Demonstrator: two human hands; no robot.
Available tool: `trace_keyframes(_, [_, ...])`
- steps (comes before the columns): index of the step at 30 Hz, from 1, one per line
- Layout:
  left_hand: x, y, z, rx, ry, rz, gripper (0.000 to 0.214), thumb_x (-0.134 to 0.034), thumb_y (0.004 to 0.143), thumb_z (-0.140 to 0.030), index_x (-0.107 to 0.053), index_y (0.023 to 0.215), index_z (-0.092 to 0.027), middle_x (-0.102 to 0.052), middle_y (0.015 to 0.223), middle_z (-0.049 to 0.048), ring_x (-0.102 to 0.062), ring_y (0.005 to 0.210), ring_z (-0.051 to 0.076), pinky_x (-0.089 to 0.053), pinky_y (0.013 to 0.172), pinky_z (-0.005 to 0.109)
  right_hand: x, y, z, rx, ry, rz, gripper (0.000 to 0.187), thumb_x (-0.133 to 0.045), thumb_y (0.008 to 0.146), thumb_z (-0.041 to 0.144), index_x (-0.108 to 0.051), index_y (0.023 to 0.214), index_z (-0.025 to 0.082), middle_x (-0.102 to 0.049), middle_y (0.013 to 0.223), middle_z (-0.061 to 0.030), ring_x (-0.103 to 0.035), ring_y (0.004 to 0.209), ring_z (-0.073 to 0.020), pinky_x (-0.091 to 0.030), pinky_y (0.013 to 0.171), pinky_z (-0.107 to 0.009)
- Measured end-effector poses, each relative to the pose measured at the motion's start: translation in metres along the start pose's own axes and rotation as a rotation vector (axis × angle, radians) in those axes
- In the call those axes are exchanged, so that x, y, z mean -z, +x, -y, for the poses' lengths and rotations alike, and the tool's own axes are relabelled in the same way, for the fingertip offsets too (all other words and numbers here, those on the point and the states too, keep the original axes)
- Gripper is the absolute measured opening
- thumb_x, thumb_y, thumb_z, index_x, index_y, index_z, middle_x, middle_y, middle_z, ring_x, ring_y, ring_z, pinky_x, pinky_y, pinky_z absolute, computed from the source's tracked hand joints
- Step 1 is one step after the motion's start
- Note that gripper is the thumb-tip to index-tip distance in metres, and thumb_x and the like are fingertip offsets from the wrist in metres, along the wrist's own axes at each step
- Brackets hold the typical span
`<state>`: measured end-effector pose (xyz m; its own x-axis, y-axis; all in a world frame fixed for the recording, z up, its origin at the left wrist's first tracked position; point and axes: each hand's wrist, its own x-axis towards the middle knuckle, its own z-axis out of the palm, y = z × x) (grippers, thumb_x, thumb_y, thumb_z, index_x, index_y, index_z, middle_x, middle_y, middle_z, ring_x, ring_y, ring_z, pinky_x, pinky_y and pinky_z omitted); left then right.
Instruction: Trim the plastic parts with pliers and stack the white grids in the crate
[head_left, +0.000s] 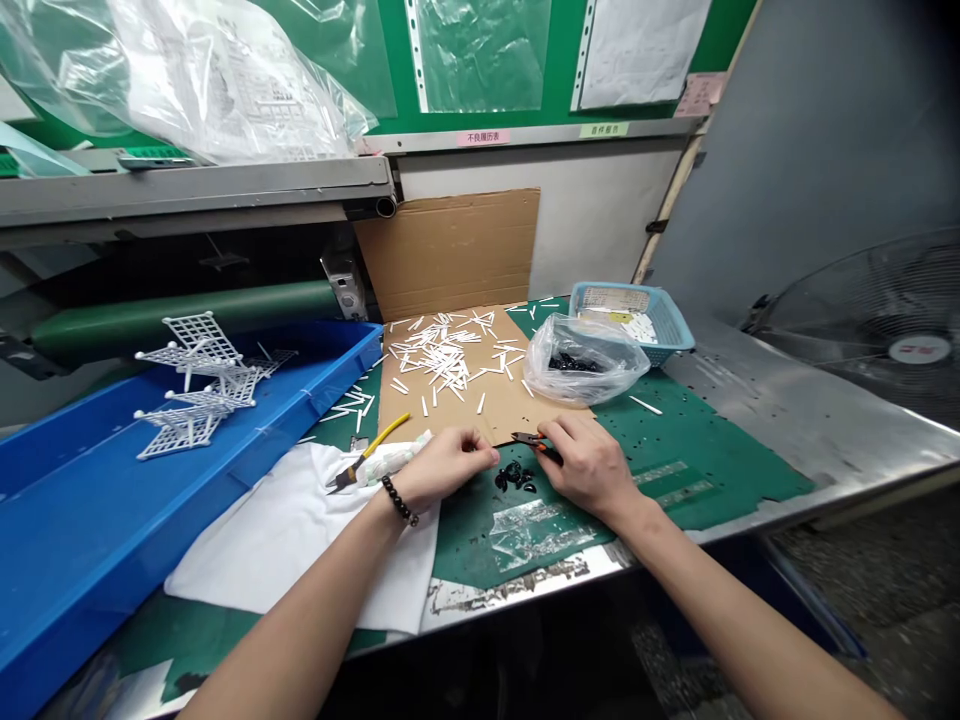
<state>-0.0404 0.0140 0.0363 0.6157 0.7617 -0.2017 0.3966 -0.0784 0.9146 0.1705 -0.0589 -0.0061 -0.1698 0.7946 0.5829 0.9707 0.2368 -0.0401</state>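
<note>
bare forearms (315, 600) reached in from the near side, the right hand (589, 462) gripping small cutters (538, 443) while the left hand (452, 465) was pinched closed, on what i could not tell. between the hands lay small black pieces (514, 474) on the green mat (465, 540); farther off, white sticks (445, 355) were scattered over a cardboard sheet (450, 422), left of a clear bag (577, 385).

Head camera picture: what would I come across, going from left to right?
Blue tray, yellow-handled pliers, left hand, small black pieces, right hand, fan.
</note>
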Motion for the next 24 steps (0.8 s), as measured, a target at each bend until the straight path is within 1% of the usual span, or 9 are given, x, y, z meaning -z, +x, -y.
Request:
trace_keyframes(1, [-0.001,0.003,0.001,0.009,-0.107,-0.034,0.027,-0.069,0.069,-0.041,-0.058,0.069,-0.017,-0.051,0.059,-0.0035,-0.041,0.054,0.01,-0.028,0.052,0.023,0.0,0.0,0.0,0.003,0.0,0.008,0.013,-0.052,0.09,0.027,-0.06,0.093,0.016,-0.057,0.086,-0.0075,-0.05,0.082,-0.0235,-0.037,0.075,-0.033])
trace_keyframes(3, [-0.005,0.007,0.005,0.018,-0.301,-0.048,0.033,-0.074,0.065,-0.043,-0.057,0.07,-0.015,-0.048,0.06,-0.0049,-0.036,0.052,0.007,-0.025,0.051,0.022,0.0,0.0,0.001,0.015,-0.005,0.021,0.014,-0.053,0.089,0.026,-0.061,0.095,0.016,-0.057,0.088,-0.0082,-0.05,0.084,-0.0242,-0.037,0.076,-0.034])
trace_keyframes(5, [-0.009,0.01,0.007,0.034,-0.456,-0.019,0.037,-0.078,0.061,-0.043,-0.058,0.072,-0.014,-0.05,0.064,-0.0042,-0.037,0.053,0.006,-0.025,0.051,0.021,0.001,0.0,0.002,0.028,-0.014,0.033,0.014,-0.054,0.088,0.025,-0.061,0.096,0.016,-0.057,0.09,-0.0088,-0.05,0.085,-0.0248,-0.038,0.077,-0.034])
trace_keyframes(8, [-0.01,0.01,0.009,0.057,-0.59,0.016,0.038,-0.082,0.059,-0.039,-0.06,0.075,-0.013,-0.054,0.071,-0.002,-0.041,0.057,0.006,-0.027,0.053,0.02,0.002,0.0,0.002,0.039,-0.029,0.047,0.015,-0.055,0.087,0.025,-0.061,0.097,0.016,-0.057,0.091,-0.0089,-0.049,0.086,-0.0253,-0.037,0.078,-0.035])
trace_keyframes(13, [-0.007,0.009,0.008,0.082,-0.681,0.061,0.033,-0.084,0.059,-0.031,-0.064,0.077,-0.012,-0.056,0.075,-0.0009,-0.043,0.06,0.004,-0.029,0.054,0.019,0.002,0.001,0.002,0.049,-0.034,0.055,0.016,-0.056,0.087,0.024,-0.06,0.099,0.016,-0.057,0.093,-0.0093,-0.049,0.088,-0.0257,-0.037,0.078,-0.035])
trace_keyframes(19, [-0.01,0.01,0.011,0.106,-0.708,0.028,0.036,-0.087,0.055,-0.031,-0.066,0.077,-0.012,-0.058,0.074,-0.0004,-0.045,0.062,0.006,-0.03,0.055,0.02,0.002,0.001,0.002,0.061,-0.029,0.038,0.016,-0.056,0.086,0.024,-0.061,0.099,0.016,-0.057,0.093,-0.0095,-0.049,0.086,-0.0255,-0.037,0.077,-0.036])
trace_keyframes(24, [-0.011,0.011,0.01,0.113,-0.722,0.043,0.034,-0.087,0.057,-0.03,-0.066,0.076,-0.012,-0.059,0.074,0.0,-0.045,0.061,0.005,-0.03,0.054,0.02,0.003,0.003,0.003,0.077,-0.056,0.059,0.017,-0.055,0.086,0.024,-0.061,0.101,0.016,-0.057,0.095,-0.01,-0.048,0.086,-0.0254,-0.036,0.077,-0.036])
